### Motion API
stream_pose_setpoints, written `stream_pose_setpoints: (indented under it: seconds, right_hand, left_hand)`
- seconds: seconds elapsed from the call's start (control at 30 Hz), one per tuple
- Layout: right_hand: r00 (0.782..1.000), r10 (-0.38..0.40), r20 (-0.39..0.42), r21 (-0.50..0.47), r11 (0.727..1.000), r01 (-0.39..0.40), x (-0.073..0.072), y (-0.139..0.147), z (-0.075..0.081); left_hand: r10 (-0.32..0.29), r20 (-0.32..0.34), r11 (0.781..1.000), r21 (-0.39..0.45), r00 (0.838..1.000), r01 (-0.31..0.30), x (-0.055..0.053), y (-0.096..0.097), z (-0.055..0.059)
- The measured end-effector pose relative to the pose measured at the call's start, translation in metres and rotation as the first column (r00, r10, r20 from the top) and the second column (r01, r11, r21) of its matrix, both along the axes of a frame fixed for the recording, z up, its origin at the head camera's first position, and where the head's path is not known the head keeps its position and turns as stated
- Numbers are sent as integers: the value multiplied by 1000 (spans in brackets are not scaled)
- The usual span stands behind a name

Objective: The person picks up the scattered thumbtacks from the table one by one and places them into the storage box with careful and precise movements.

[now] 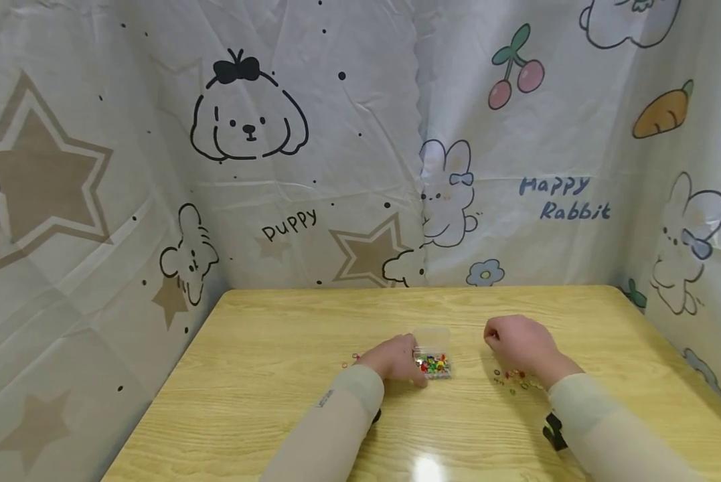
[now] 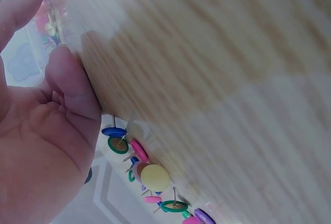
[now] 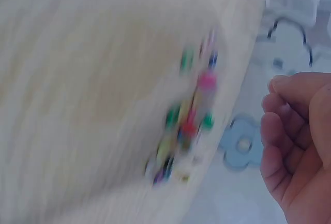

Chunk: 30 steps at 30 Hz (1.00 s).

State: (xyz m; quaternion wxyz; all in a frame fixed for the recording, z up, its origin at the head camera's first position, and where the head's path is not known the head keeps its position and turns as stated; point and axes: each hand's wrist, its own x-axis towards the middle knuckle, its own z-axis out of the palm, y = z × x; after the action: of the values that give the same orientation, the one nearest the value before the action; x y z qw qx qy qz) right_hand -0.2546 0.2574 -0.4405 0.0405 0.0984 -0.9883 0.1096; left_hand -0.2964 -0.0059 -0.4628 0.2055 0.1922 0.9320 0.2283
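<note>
A small clear plastic box full of colourful thumbtacks stands on the table, its transparent lid raised at the back. My left hand grips the box from its left side, fingers at the far corner and thumb at the near one. In the left wrist view, that box shows between the left thumb and fingertips. My right hand hovers above the table right of the box, fingers curled and thumb against the index finger. No object shows between the right fingertips.
Loose thumbtacks lie scattered on the wooden table below the right hand. More loose thumbtacks lie to the left of the left hand. A printed cloth curtain surrounds the back and sides.
</note>
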Motion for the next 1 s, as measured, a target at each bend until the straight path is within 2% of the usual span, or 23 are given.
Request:
stream_pose_setpoints:
  seconds: [0.2,0.4,0.8,1.0]
  right_hand:
    - [996,-67,62,-32,997,69,2,35,-2]
    - [990,-77,116,-46,996,82,3,43,-11]
    - [997,-30,78,6,1000,30,5,37,-17]
    - [999,-4,50,14,1000,3,9,31,-13]
  left_hand:
    - [-5,-2,1000,1,1000,5,2,0,-2]
    - [6,8,1000,14,1000,-6,5,-1,1]
    - [14,5,1000,10,1000,-14,5,0,1]
    - [11,1,1000,4,1000,-11,4,-1,1]
